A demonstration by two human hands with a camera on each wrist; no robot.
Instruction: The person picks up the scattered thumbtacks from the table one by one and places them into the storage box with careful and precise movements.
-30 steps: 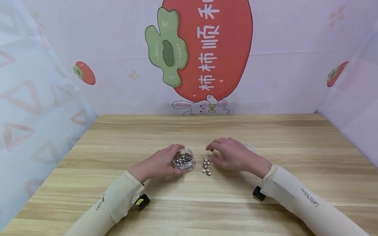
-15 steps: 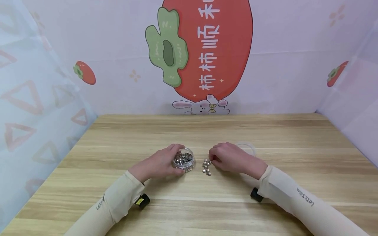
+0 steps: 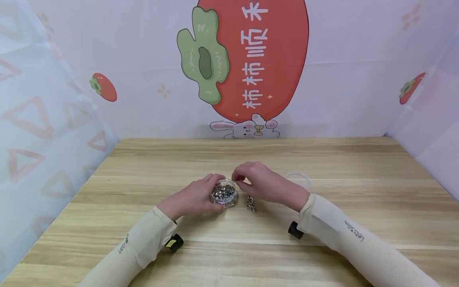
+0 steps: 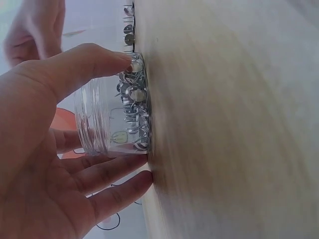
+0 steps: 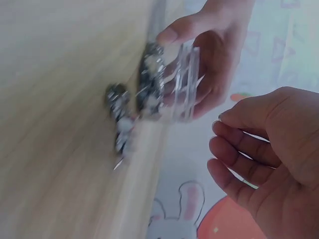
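My left hand (image 3: 195, 198) grips a clear round jar (image 4: 94, 117), thumb on one side and fingers round the other. The jar stands upright and uncovered on the wooden table. Silver thumbtacks (image 4: 133, 94) lie heaped in its lower part. My right hand (image 3: 263, 183) is raised at the jar's right rim, thumb and forefinger pinched together. A tiny glint, apparently a thumbtack (image 5: 221, 117), shows at those fingertips; most of it is hidden. Just right of the jar, a small pile of loose thumbtacks (image 3: 251, 203) lies below my right hand.
A clear round lid (image 3: 304, 180) lies on the table (image 3: 229, 255) behind my right wrist, partly covered by it. A printed backdrop (image 3: 143, 111) stands along the table's far edge, with pale side walls to left and right.
My right hand closed its fingertips at the loose pile, then lifted and moved left to the jar's rim. My left hand and the jar have stayed in place.
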